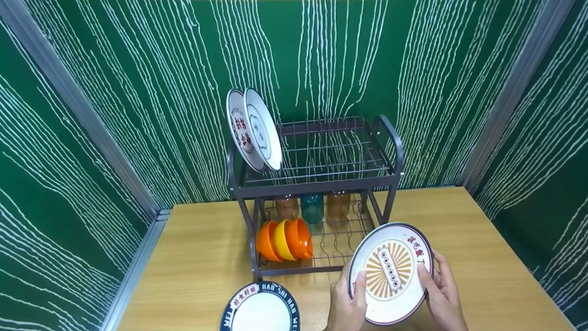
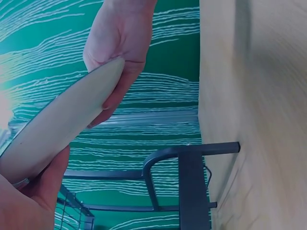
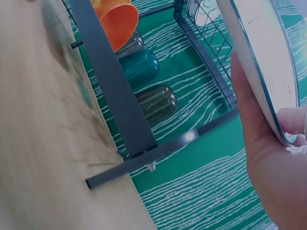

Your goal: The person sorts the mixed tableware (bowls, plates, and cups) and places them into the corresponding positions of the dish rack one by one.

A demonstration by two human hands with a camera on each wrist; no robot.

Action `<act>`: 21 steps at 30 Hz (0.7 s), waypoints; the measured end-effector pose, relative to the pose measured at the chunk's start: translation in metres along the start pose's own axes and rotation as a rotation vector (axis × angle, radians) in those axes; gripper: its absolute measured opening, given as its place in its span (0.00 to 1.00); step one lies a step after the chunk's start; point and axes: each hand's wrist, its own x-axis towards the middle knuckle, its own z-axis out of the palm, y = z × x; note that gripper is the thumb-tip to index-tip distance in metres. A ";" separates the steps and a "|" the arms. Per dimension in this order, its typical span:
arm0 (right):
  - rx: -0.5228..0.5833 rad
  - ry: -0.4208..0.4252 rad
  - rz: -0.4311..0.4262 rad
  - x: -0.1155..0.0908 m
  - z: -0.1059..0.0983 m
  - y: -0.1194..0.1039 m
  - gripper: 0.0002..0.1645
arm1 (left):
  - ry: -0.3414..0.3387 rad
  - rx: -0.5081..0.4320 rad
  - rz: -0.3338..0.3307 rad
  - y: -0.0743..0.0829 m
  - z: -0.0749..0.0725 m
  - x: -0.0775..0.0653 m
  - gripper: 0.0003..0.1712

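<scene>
Both hands hold one white plate [image 1: 374, 308] with a dark rim and an orange sunburst print, tilted above the table in front of the rack. My left hand [image 1: 347, 299] grips its left edge, thumb over the front face. At the opposite edge my right hand [image 1: 442, 294] pinches the rim, thumb on the printed face and fingers behind. The plate's pale underside [image 2: 62, 120] shows in the left wrist view. Below and to the left, a plate with a dark blue lettered rim [image 1: 285, 296] lies on the table, partly cut off by the frame.
A dark two-tier dish rack [image 1: 317, 187] stands at the back. Two white plates [image 1: 266, 133] lean upright at its top left. Orange and yellow bowls [image 1: 284, 241] and several tinted glasses [image 1: 312, 209] occupy the lower tier. Green panels [image 1: 340, 59] enclose the wooden table [image 1: 197, 257].
</scene>
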 end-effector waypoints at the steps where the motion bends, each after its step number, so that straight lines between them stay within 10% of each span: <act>1: 0.011 -0.014 -0.023 0.001 0.002 0.000 0.29 | 0.013 0.022 0.040 0.000 -0.001 0.000 0.19; 21: -0.075 -0.192 -0.140 0.026 0.047 -0.024 0.30 | 0.139 0.183 0.376 0.016 -0.038 0.014 0.27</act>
